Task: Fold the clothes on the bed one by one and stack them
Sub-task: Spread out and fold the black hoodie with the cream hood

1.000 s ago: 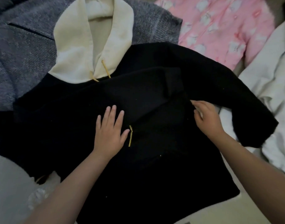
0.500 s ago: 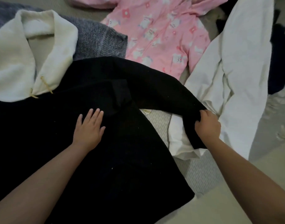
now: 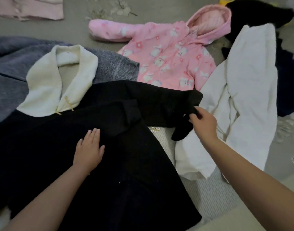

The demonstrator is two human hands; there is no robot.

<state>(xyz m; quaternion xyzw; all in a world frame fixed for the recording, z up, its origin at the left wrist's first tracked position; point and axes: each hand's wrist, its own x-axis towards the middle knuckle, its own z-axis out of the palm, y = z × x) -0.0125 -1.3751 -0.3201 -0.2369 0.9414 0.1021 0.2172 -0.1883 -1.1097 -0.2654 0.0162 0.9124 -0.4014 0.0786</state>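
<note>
Count, head view: 1 black fleece coat with cream collar (image 3: 109,147), 1 grey knit garment (image 3: 9,77), 1 pink hooded printed jacket (image 3: 169,59), 1 white cloth garment (image 3: 246,97), 1 folded pale pink item (image 3: 28,7), 1 dark bundle top right (image 3: 253,12). 2 bare hands: left (image 3: 88,151), right (image 3: 203,124).

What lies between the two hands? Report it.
In the head view, black coat fabric fills the stretch: its body under the flat left hand, then the sleeve the right hand pinches.
</note>
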